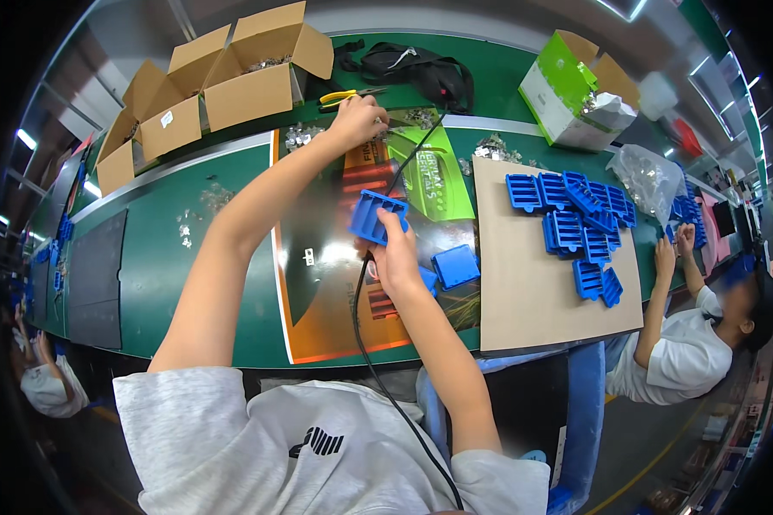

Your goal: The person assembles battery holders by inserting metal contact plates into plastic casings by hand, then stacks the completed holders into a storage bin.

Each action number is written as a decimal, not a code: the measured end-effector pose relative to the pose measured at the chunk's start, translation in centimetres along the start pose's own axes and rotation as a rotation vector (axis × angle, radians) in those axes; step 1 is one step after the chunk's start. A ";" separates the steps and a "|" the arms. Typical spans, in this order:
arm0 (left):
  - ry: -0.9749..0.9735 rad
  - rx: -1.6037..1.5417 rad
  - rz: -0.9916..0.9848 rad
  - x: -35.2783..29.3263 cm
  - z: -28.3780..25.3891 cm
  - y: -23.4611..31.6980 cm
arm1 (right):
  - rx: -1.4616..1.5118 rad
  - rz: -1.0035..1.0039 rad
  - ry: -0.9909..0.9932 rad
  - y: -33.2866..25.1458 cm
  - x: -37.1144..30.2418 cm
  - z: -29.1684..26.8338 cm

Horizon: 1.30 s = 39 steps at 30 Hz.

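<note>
- In the head view, the left arm [232,236] stretches far forward, the left hand [361,122] curled just beside yellow-handled pliers [335,97]; whether it grips anything, I cannot tell.
- The right arm [445,356] reaches less far; the right hand [397,257] holds a blue slotted plastic tray [372,220] over a glossy printed sheet [318,330], thumb on its slotted face.
- Beneath the sheet is a green bench [167,296]; to the right, a flat brown cardboard panel [524,300] bears clustered blue slotted plastic pieces [565,232].
- Open brown cardboard boxes [251,96] stand far left; a white-shirted co-worker [683,360] is at right.
</note>
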<state>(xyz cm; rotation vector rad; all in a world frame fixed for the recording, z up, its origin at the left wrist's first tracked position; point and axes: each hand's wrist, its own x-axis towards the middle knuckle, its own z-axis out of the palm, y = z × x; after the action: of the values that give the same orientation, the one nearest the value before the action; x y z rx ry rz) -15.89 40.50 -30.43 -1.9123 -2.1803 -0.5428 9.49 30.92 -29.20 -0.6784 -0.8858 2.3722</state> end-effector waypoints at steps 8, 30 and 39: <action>0.013 0.024 0.086 0.1 0.9 0.9 | 0.000 -0.052 0.000 0.2 0.1 0.1; 0.298 -1.070 -0.498 -24.9 -10.1 8.5 | 0.087 0.372 -0.276 5.1 -3.0 4.1; 0.329 -0.932 -0.456 -25.9 -9.8 9.3 | 0.166 0.464 -0.280 6.1 -3.5 4.4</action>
<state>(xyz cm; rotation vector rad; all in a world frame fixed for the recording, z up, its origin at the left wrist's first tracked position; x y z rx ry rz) -3.78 13.91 -29.83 -1.3925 -2.3083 -2.0719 7.64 22.81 -29.61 -0.5361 -0.6822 2.9733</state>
